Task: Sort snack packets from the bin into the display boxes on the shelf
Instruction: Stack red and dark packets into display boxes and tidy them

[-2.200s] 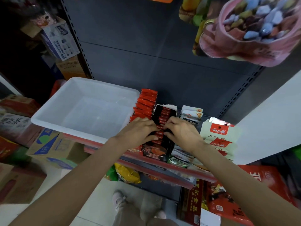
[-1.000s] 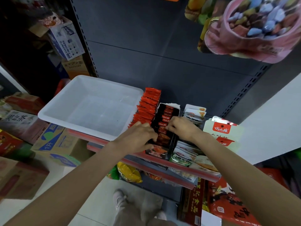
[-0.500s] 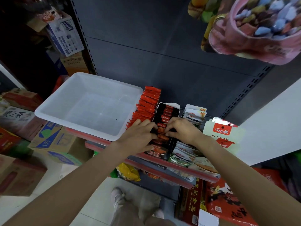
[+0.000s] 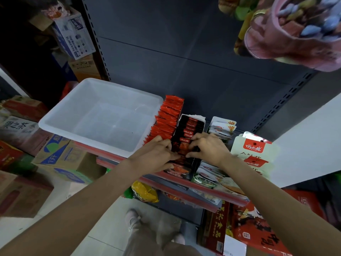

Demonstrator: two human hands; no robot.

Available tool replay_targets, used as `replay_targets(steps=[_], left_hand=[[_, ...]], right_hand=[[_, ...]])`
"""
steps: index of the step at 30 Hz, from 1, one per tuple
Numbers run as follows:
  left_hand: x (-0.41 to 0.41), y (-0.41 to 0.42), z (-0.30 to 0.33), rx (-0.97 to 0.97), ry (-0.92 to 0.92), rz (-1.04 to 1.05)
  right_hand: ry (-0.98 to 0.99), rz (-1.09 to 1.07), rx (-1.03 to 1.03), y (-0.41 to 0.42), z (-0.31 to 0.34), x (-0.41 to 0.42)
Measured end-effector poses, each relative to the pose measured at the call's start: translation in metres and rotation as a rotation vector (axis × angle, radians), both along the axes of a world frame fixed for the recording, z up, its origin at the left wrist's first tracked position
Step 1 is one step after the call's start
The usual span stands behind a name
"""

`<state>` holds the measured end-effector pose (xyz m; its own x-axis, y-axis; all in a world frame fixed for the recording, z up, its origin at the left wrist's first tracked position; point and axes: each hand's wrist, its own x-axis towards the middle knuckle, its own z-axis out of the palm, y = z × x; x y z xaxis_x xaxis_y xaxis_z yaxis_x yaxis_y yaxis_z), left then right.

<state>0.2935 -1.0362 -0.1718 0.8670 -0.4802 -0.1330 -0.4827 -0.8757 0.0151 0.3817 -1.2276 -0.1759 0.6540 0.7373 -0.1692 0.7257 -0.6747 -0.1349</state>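
Hands pinch dark snack packets (image 4: 184, 147) inside the black display box (image 4: 190, 126) on the shelf (image 4: 199, 185), left hand (image 4: 156, 156) and right hand (image 4: 208, 146) curled at its sides. Crowding risks toppling the neighbouring orange packets (image 4: 166, 121); the white bin (image 4: 99, 115) looks emptied.

- Shelf (image 4: 186, 185), red front edge.
- White bin (image 4: 103, 117) at its left end.
- Beside the bin: orange packets (image 4: 168, 119), then black box (image 4: 188, 130), white box (image 4: 219, 130), hanging-tab packs (image 4: 254, 152) rightmost.
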Motion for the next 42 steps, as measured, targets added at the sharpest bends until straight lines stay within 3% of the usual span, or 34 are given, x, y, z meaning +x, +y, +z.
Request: replay_targets(steps=[10,18,26,35,42], left_hand=[[0.004,0.003,-0.007,-0.07,0.021,-0.014],[0.001,0.003,-0.007,-0.155,0.019,0.011],[0.02,-0.011,0.01,-0.291,0.207,0.28],[0.025,-0.016,0.012,-0.182,0.225,0.3],[0.028,-0.026,0.012,-0.013,0.056,0.219]], right_hand=[[-0.169,0.004,-0.054,0.009,-0.008,-0.004],[0.129,-0.092,0.335,-0.008,0.0,0.003],[0.053,-0.078,0.208,-0.008,0.003,0.002],[0.067,-0.107,0.29,-0.008,0.002,0.0],[0.042,-0.105,0.257,-0.008,0.001,-0.003]])
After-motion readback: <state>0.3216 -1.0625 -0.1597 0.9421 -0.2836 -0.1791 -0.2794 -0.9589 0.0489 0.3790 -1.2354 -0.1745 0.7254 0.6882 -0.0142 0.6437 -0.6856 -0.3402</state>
